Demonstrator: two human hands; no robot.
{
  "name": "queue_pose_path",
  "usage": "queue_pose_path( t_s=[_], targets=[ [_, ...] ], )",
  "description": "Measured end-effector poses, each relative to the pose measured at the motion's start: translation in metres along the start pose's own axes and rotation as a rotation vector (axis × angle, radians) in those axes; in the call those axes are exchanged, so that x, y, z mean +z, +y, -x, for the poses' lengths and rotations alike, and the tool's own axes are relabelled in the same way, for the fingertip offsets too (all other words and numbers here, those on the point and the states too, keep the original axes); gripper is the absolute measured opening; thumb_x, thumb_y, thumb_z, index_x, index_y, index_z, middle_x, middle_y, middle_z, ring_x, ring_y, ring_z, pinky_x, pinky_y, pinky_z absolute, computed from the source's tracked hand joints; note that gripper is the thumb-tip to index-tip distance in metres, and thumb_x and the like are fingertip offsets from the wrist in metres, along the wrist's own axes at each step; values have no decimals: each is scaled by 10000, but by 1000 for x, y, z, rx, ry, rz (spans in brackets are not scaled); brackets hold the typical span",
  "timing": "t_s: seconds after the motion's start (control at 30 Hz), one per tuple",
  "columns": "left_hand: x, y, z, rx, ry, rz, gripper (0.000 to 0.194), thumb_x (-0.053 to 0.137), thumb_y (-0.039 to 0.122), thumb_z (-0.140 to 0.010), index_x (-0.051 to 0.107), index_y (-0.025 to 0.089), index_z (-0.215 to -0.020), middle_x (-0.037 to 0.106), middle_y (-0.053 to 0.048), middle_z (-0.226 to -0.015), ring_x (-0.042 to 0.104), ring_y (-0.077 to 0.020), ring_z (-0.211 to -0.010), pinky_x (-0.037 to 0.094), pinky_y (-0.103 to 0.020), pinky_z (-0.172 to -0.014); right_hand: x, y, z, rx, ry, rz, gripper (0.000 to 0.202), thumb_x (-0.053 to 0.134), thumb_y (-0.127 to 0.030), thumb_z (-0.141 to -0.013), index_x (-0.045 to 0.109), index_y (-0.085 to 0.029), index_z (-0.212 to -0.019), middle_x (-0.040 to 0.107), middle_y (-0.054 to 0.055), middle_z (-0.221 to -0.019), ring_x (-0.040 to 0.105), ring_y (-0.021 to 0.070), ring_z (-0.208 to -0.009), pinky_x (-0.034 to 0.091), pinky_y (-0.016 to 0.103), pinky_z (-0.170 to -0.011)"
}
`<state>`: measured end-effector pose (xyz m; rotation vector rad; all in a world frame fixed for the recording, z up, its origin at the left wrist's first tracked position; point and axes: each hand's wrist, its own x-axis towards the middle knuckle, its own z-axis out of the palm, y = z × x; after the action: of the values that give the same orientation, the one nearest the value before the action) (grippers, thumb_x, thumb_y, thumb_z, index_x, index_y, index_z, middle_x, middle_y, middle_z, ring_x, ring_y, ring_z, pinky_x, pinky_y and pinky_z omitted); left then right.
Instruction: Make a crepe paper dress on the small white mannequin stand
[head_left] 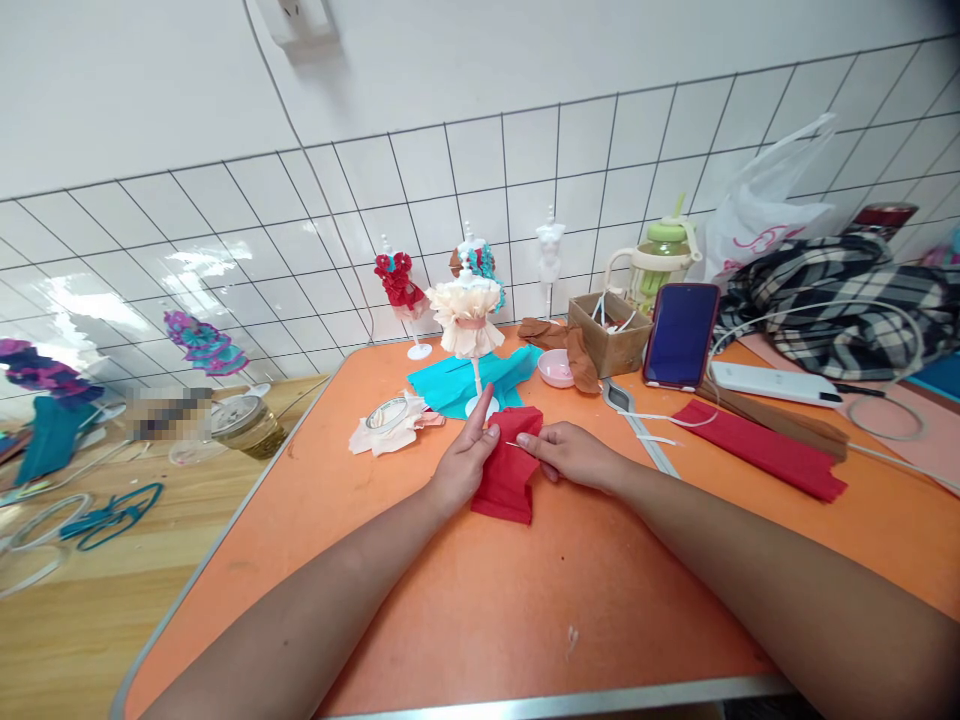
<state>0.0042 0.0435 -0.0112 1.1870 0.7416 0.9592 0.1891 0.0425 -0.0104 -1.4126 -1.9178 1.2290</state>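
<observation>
A piece of red crepe paper (pixel 504 490) is between my hands over the orange table. My left hand (pixel 463 455) grips its left edge, thumb on top. My right hand (pixel 566 455) pinches a thin pale stick (pixel 513 444), possibly a toothpick, lying across the paper; its fingers are also at the paper's right edge. Just behind stands a small white mannequin (pixel 477 375) in a ruffled cream paper dress (pixel 466 318). Blue crepe paper (pixel 442 388) lies around its base. To the left, a roll of tape (pixel 387 413) rests on cream paper (pixel 361 438).
Dressed mannequins (pixel 397 280) and a bare one (pixel 550 255) stand along the tiled wall. Rightward are a pink dish (pixel 555 370), wooden box (pixel 611 345), upright phone (pixel 681 335), green bottle (pixel 667 260), scissors (pixel 618 397), red paper strip (pixel 761 450) and a cable. A jar (pixel 251 425) stands left.
</observation>
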Motion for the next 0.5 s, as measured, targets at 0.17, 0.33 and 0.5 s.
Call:
queue_pose_path(
  t_s=[0.17,0.33,0.5],
  targets=[
    [-1,-1,1,-5,-71,-26,774,534,436,-873,64,325,-1479,659,-57,-1144,643,-257,-925,468,-352,-788,1,2,-1,-5,7,-14,615,359,-714,-810,478,-179,-533,498,-15,-476,417,92,-432,295,233,-469],
    [-3,-3,0,-1,-54,-27,738,550,442,-861,145,335,-1470,621,-46,-1225,603,-274,-1043,463,-367,-844,1,0,0,2,5,-10,595,385,-709,-799,464,-182,-534,486,-22,-476,411,94,-438,298,243,-483],
    [-6,-9,-2,-8,-59,33,710,588,419,-841,230,347,-1451,522,-32,-1357,516,-277,-1186,426,-384,-939,1,-4,0,-25,-1,5,572,409,-683,-799,432,-185,-519,440,-36,-468,374,92,-452,277,243,-483]
  ],
)
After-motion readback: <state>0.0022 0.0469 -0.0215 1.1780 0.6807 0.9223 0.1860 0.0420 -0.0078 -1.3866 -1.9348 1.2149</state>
